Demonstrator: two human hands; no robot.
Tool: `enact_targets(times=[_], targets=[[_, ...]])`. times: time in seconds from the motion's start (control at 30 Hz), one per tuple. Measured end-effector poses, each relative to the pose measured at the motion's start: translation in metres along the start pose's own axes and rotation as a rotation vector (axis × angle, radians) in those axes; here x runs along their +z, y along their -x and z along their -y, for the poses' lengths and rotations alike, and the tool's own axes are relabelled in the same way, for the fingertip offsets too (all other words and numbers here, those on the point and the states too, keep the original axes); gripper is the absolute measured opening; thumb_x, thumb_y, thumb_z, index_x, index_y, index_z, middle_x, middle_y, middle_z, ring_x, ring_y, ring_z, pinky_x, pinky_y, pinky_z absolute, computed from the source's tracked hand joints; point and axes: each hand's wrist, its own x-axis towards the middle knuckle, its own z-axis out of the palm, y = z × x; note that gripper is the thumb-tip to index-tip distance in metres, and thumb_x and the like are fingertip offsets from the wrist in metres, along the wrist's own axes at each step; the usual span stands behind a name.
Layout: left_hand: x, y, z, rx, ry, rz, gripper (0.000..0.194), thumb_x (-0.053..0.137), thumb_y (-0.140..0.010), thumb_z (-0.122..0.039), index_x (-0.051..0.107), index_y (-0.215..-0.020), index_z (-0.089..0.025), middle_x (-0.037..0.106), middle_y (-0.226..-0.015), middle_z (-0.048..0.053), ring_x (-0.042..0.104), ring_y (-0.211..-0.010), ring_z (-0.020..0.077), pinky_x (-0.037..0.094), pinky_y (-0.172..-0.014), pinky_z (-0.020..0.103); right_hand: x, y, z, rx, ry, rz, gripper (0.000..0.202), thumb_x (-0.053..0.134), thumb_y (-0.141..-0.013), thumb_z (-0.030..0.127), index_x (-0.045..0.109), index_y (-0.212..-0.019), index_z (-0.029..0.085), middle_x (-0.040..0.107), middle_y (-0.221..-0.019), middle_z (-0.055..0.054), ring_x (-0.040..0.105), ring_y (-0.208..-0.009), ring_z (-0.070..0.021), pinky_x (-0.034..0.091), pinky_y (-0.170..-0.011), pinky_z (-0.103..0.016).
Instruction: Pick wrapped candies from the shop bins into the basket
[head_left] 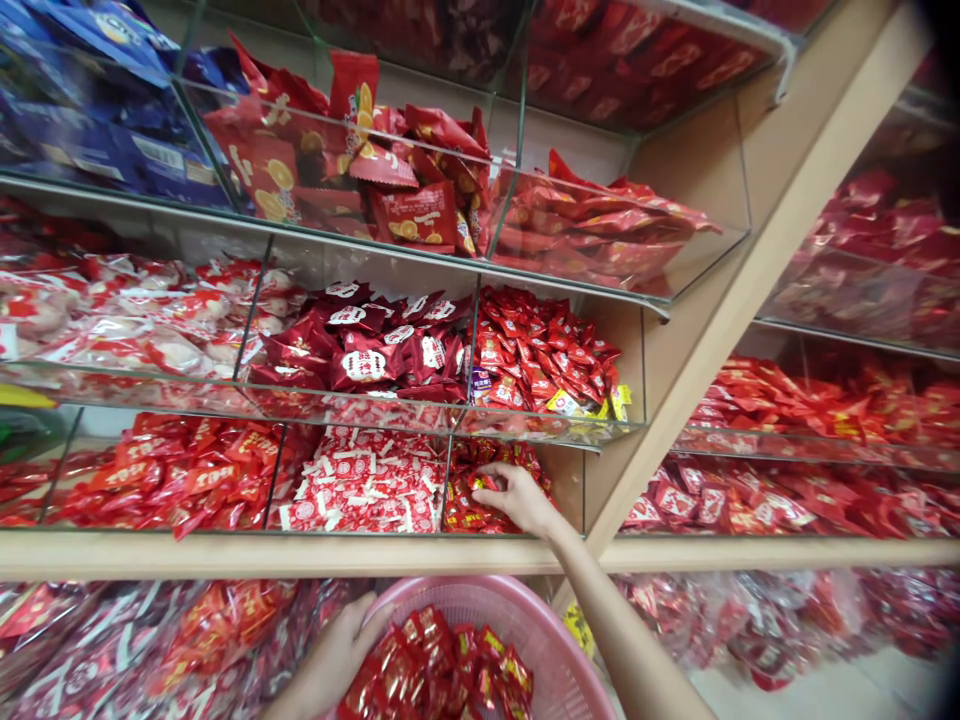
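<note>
My left hand (346, 640) grips the rim of a pink plastic basket (559, 640), thumb over the edge. Red shiny wrapped candies (442, 660) with gold and yellow marks lie in a heap inside it. Above the basket, my right hand (517, 495) reaches into the lowest bin at the right end. Its fingers are apart and bent, low over similar red wrapped candies (461, 510), and the fingertips seem to touch them. No candy can be made out between those fingers.
Left of that bin are red-and-white wrapped candies (367, 485) and red packets (180, 465). Glass fronts edge the shelves above. A wooden post (720, 300) slants at the right, and a wooden ledge (225, 553) runs above the basket. Bagged goods (150, 640) fill the space below.
</note>
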Motion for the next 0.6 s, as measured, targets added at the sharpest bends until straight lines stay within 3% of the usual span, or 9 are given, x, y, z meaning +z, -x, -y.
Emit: enact_targets(times=[0.1,0.2,0.3,0.43,0.6], targets=[[0.0,-0.001,0.002,-0.026,0.004,-0.002,0.067,0.026,-0.083,-0.062,0.049,-0.114,-0.008,0.047,-0.126,0.014,0.041,-0.119,0.0258,0.03,-0.098,0.031,-0.022,0.003,-0.006,0.042,0.066,-0.022,0.041,0.065,-0.068,0.037,0.064,-0.1,0.011,0.064,-0.075,-0.003,0.053,-0.064,-0.015,0.042,-0.059,-0.026],[0.0,-0.001,0.001,-0.005,0.003,-0.003,0.065,0.027,-0.084,-0.061,0.051,-0.111,-0.008,0.05,-0.122,0.014,0.045,-0.114,0.0245,0.03,-0.097,0.031,-0.032,0.005,-0.009,0.043,0.133,-0.003,0.041,0.064,-0.069,0.037,0.064,-0.1,0.01,0.066,-0.083,-0.007,0.057,-0.072,-0.0183,0.044,-0.065,-0.028],[-0.001,0.0,-0.001,0.032,0.028,-0.003,0.059,0.028,-0.085,-0.059,0.054,-0.104,-0.01,0.056,-0.112,0.011,0.049,-0.105,0.0214,0.032,-0.092,0.029,-0.027,0.005,-0.009,0.021,0.196,0.023,0.039,0.065,-0.069,0.034,0.064,-0.099,0.01,0.067,-0.091,-0.009,0.057,-0.078,-0.0196,0.043,-0.071,-0.029],[-0.002,0.0,-0.002,0.06,0.033,-0.006,0.055,0.028,-0.086,-0.059,0.055,-0.095,-0.013,0.059,-0.097,0.007,0.052,-0.095,0.0188,0.033,-0.087,0.026,-0.008,0.002,-0.008,0.093,0.314,-0.018,0.029,0.066,-0.069,0.029,0.064,-0.093,0.011,0.066,-0.084,-0.007,0.055,-0.077,-0.0182,0.04,-0.069,-0.026],[0.0,-0.001,0.0,0.041,0.045,-0.008,0.054,0.029,-0.085,-0.059,0.053,-0.096,-0.012,0.058,-0.101,0.008,0.051,-0.096,0.0188,0.033,-0.085,0.026,0.001,0.001,0.0,0.242,0.453,-0.049,0.027,0.068,-0.068,0.034,0.062,-0.082,0.011,0.062,-0.075,-0.008,0.051,-0.068,-0.0166,0.035,-0.059,-0.025]])
